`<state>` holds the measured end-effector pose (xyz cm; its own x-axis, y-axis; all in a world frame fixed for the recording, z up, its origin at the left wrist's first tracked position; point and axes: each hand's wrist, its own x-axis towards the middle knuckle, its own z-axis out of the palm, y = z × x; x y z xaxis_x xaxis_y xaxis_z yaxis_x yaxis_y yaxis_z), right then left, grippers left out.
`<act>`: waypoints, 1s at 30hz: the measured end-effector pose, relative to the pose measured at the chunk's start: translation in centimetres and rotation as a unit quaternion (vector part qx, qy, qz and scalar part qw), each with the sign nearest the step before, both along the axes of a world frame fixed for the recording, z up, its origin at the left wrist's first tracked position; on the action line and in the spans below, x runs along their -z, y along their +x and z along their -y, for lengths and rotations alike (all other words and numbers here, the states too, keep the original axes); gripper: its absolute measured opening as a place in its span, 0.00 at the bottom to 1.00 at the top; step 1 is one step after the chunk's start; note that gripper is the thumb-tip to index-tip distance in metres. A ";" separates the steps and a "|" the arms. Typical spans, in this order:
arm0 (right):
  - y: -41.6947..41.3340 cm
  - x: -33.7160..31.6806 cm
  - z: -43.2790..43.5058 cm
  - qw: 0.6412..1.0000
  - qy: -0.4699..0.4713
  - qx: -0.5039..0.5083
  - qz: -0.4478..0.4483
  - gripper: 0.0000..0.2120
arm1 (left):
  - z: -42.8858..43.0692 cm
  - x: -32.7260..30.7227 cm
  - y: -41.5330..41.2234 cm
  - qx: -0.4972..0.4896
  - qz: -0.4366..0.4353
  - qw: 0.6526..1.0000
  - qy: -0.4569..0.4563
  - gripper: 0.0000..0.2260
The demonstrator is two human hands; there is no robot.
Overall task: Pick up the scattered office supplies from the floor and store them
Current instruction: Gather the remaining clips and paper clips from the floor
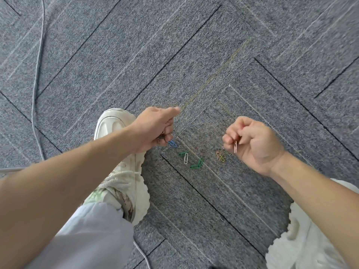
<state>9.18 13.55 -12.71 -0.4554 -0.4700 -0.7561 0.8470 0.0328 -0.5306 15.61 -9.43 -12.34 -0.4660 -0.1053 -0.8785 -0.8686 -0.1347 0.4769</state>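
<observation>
Green paperclips (196,164) seem loose between left hand (155,129) and right hand (254,141).

The person wears pale lilac-grey trousers (93,239) and a cream, chunky-soled lace-up sneaker (114,121) with a green-printed tongue.

Loose clips (186,158) on carpet (194,65) btwn L hand (155,129) & R hand (252,144), clip heap (220,157) nearest R hand. Clip bunch (162,135) in L hand, single clip (235,146) in R. Shoe (116,152) under L hand; cable (37,84) far left.

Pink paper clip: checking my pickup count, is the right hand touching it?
Touching. The head view shows the right hand pinching the pink paper clip between its fingers.
</observation>
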 end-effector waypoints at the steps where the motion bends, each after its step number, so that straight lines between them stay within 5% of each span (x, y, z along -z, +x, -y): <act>1: -0.1 -0.2 -0.3 0.998 -0.034 0.040 0.028 0.10 | -0.2 -0.1 0.0 -0.005 0.003 1.000 0.005 0.20; 7: -0.7 -0.5 -0.1 0.981 -0.105 0.151 0.062 0.10 | -0.9 0.1 0.1 -0.017 0.048 0.997 0.066 0.20; 16: -1.4 0.2 -1.8 0.994 -0.079 0.034 0.062 0.06 | -1.6 0.4 -0.5 -0.047 0.089 0.985 0.144 0.20; 23: -1.5 1.1 -2.0 0.986 0.160 -0.033 0.026 0.19 | -2.7 0.7 -0.8 -0.006 0.082 0.993 0.090 0.19; 25: -1.2 0.9 -2.0 0.951 0.251 -0.153 -0.090 0.16 | -3.1 0.7 -0.8 0.001 0.096 0.990 0.103 0.18; 28: -0.4 0.3 -2.0 0.805 0.326 -0.380 -0.319 0.11 | -3.4 0.7 -0.7 -0.006 0.119 0.983 0.140 0.18; 30: 0.5 -0.4 -1.5 0.734 0.348 -0.461 -0.359 0.11 | -3.5 0.8 -0.5 0.011 0.125 0.981 0.150 0.17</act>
